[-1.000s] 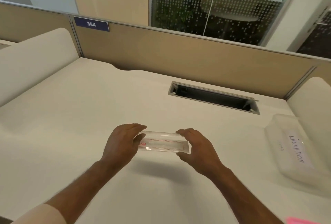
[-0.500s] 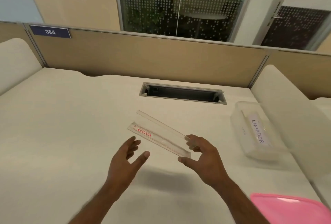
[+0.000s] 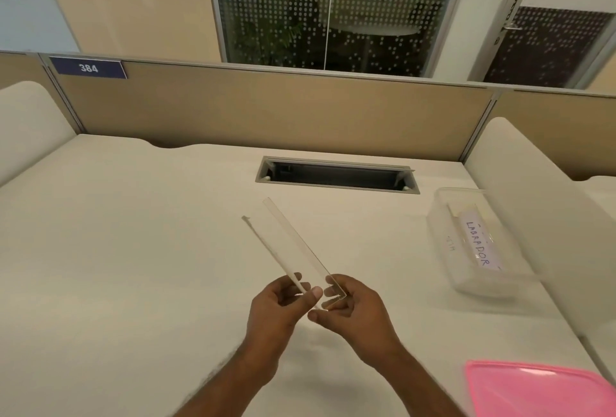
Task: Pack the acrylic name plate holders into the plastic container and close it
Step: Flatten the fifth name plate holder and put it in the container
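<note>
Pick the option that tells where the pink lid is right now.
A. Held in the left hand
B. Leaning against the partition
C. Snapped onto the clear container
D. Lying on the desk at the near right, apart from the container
D. The pink lid lies flat on the desk at the near right, while the clear container sits open farther back; both hands hold the acrylic holder.

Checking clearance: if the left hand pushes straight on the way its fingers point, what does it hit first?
The left hand points up and right, so it would likely meet the right hand first, just past the acrylic holder end both pinch. Depth is unclear.
</note>
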